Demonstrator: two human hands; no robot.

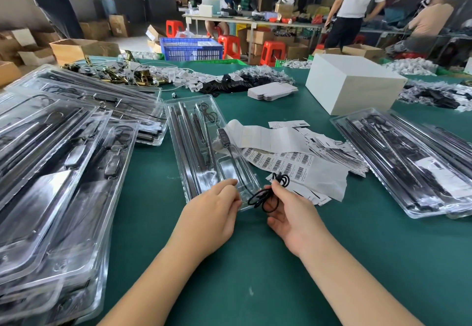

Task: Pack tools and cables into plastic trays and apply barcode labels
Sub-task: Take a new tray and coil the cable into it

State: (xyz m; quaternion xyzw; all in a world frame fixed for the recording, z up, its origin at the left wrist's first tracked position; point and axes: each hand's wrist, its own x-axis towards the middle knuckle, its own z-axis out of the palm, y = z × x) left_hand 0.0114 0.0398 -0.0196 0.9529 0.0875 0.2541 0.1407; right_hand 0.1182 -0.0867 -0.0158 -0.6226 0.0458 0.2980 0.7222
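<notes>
While the right hand (288,208) pinches the coiled cable (268,194) at the tray's (204,144) 5 o'clock corner and the left hand (214,205) steadies it with curled fingers, seating and labelling from the barcode labels (281,162) at 3 o'clock remain.

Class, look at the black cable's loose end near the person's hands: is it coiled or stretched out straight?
Coiled. The right hand pinches the black cable in small bunched loops beside the tray.
</notes>
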